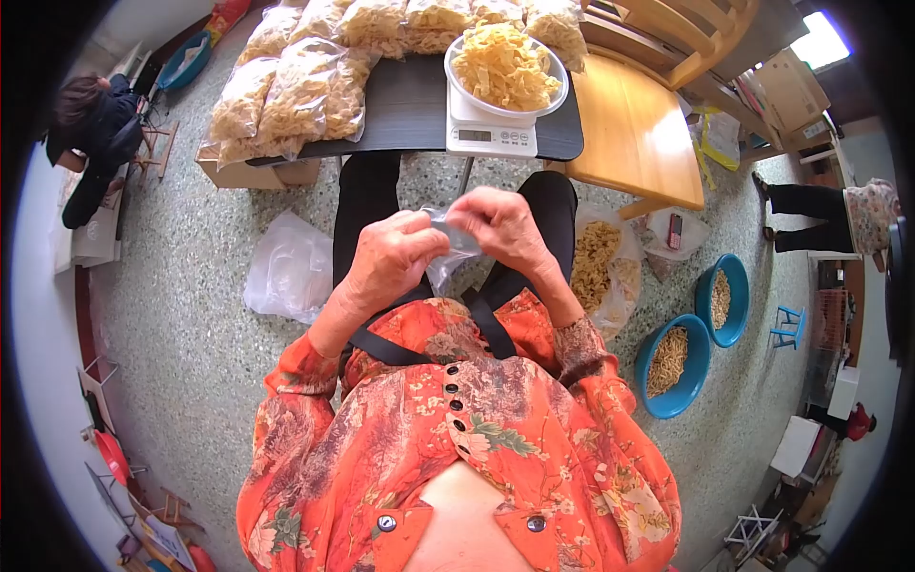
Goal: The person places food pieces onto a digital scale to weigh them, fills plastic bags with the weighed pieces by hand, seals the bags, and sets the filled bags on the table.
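Observation:
Above my lap, a clear plastic bag [444, 271] hangs between my two hands. My left hand [398, 250] is closed on the bag's left edge, and my right hand [498, 227] pinches its top right edge. Beyond them, a white kitchen scale [491, 133] stands at the front of a dark table [405, 100]. On the scale sits a white bowl [564, 93] heaped with pale yellow dried strips [505, 67]. Several filled clear bags [303, 91] of similar strips are piled on the table's left and back.
A wooden chair [634, 124] adjoins the table. To my right on the floor are an open bag of dried pieces [596, 257] and two blue basins [701, 381] [734, 329]. A white plastic bag [289, 267] lies left. One person [95, 133] sits far left; another [820, 214] stands right.

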Action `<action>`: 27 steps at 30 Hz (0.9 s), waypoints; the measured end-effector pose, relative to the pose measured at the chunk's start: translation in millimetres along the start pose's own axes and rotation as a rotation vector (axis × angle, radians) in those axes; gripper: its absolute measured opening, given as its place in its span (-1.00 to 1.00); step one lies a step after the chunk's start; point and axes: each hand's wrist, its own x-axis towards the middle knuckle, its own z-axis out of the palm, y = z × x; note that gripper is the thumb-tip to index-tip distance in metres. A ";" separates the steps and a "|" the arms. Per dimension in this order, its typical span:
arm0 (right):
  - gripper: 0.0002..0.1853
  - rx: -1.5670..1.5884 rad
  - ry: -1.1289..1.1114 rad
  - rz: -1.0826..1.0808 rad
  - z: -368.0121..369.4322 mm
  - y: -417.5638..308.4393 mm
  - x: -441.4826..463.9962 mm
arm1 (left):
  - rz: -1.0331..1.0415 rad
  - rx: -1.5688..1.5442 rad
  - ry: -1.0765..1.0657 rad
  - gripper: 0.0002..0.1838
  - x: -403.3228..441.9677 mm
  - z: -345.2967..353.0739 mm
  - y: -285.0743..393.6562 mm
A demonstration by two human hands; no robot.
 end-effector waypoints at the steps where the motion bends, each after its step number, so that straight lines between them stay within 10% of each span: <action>1: -0.90 0.049 0.166 0.190 0.5 -2.3 3.1 | 0.006 -0.001 0.001 -0.84 0.6 -1.2 2.9; 13: -0.87 0.280 -0.132 0.257 -18.1 -21.2 21.7 | -0.007 -0.002 0.186 -0.80 10.9 -36.4 3.9; 17: -0.82 0.429 0.078 0.236 -39.4 -37.4 36.2 | -0.031 -0.064 0.301 -0.74 18.4 -59.6 6.8; 22: -0.88 -0.063 0.520 0.094 -112.4 -36.1 71.2 | 0.118 0.053 0.425 -0.70 44.7 -92.5 10.4; 27: -0.83 -0.456 0.332 -0.102 -160.5 -35.2 125.5 | 0.083 0.121 0.576 -0.70 68.7 -91.4 -4.7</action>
